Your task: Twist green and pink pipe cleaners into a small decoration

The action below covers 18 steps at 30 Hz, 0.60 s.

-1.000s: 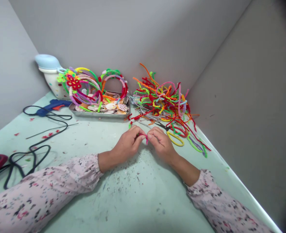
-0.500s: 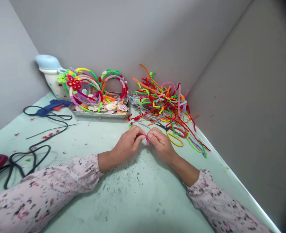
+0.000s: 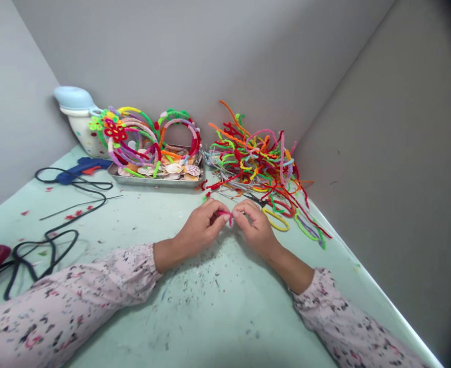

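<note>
A short pink pipe cleaner [image 3: 231,220] shows between my two hands above the table, a small end of it pointing down. My left hand [image 3: 198,227] pinches it between thumb and bent fingers, which cover much of it. Close on the other side, the thumb and forefinger of my right hand [image 3: 256,228] are pinched together at the same piece. Just beyond my right hand lie scissors with a yellow handle loop [image 3: 277,220] and dark blades. A big tangled heap of coloured pipe cleaners [image 3: 254,153] spreads behind them.
A metal tray [image 3: 156,181] of seashells carries fuzzy, colourful headbands [image 3: 123,138]. Left of it are a blue glue gun [image 3: 80,169], a white cup with a blue lid [image 3: 81,128] and a looping black cord [image 3: 52,237]. Scraps dot the green table [image 3: 225,317]; grey walls [image 3: 179,56] stand behind.
The fingers of both hands have shifted slightly around the pink pipe cleaner, and its hanging end has turned a little. Everything else lies as before, with a slight shift of the view.
</note>
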Motion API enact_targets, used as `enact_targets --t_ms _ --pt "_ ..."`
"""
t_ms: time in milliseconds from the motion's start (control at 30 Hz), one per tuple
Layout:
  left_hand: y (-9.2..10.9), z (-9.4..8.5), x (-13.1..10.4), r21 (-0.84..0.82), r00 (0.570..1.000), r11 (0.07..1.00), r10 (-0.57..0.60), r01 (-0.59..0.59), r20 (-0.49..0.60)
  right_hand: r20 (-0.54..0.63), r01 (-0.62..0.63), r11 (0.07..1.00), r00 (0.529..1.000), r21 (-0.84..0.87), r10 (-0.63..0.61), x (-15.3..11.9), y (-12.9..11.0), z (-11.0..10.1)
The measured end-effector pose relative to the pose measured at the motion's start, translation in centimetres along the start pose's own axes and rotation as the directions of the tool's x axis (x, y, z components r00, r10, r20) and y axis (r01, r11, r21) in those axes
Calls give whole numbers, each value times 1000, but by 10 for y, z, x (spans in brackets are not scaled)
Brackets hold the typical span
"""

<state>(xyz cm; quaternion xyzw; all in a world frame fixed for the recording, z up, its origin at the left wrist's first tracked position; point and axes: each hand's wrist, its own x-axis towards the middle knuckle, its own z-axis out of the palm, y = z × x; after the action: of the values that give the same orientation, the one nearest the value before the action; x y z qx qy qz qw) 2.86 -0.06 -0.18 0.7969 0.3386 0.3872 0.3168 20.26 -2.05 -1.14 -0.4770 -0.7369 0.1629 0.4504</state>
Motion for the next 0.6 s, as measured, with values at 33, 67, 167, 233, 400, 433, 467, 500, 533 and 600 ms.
enact_targets --t_ms 33,67,167,233,400,433,467,500,533,600 --pt "0 0 0 5 1000 1000 -1 1 -3 -7 6 1000 1000 -5 -6 0 -1 0" --pt "0 0 0 12 1000 1000 -1 1 -10 -17 12 1000 1000 -6 -12 0 -1 0" --pt "1 -1 0 20 999 1000 -8 9 -41 -71 19 1000 997 -4 -19 0 -1 -1" --pt "2 -1 0 9 997 1000 -27 27 -70 -96 21 1000 995 -14 -22 0 -1 -3" --pt "2 -2 -1 -2 995 997 -71 71 -66 -81 27 998 996 -61 -32 1 2 -3" --pt "2 -1 -1 -4 995 997 -83 83 -56 -84 31 997 996 -67 -36 1 2 -3" --pt "1 -1 -1 -8 994 995 -96 96 -50 -87 34 997 995 -72 -40 1 2 -3" --pt "1 -1 0 -8 994 994 -106 106 -38 -88 37 996 995 -77 -44 1 2 -2" --pt "1 -1 0 -8 993 994 -113 113 -28 -88 40 996 995 -82 -47 1 2 -2" --pt "0 0 0 -9 991 991 -130 130 -25 -83 50 995 995 -91 -57 0 2 -1"
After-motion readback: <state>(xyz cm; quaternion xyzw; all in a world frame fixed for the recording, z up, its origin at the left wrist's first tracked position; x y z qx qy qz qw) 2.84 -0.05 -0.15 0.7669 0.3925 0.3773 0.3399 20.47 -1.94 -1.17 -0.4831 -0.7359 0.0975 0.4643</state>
